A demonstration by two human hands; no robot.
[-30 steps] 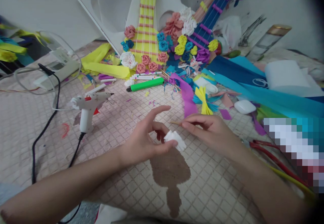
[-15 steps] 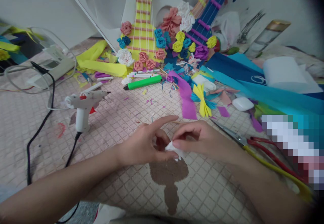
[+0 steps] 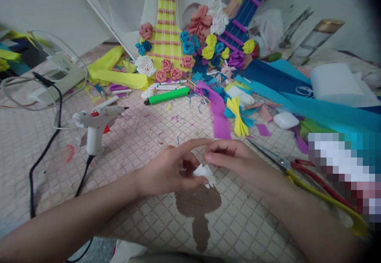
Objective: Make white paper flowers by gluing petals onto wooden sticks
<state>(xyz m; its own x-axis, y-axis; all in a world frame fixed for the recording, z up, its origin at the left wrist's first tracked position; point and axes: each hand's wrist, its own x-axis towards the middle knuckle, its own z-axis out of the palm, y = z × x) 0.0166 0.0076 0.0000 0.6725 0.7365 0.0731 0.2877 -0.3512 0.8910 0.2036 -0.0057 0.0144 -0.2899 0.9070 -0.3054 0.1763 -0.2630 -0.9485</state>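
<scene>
Over the quilted cloth, my left hand [image 3: 172, 171] pinches a small crumpled white paper flower [image 3: 204, 173] between thumb and fingers. Just above and to the right of it, my right hand [image 3: 230, 156] has its thumb and fingertips drawn together by the flower's upper edge. Whether those fingertips grip a bit of the paper is hidden from me. Below both hands is a brown patch [image 3: 199, 203] in the cloth's pattern.
A white glue gun [image 3: 95, 130] stands at left with its black cord. Scissors [image 3: 285, 164] lie right of my right hand. Behind are a green marker [image 3: 168, 96], crepe paper scraps [image 3: 218, 112], a yellow paper guitar [image 3: 167, 37] and a blue one [image 3: 241, 27].
My right thumb and fingers have lifted slightly up off the white flower, so more of it shows. My left hand keeps its pinch. The view has shifted a little.
</scene>
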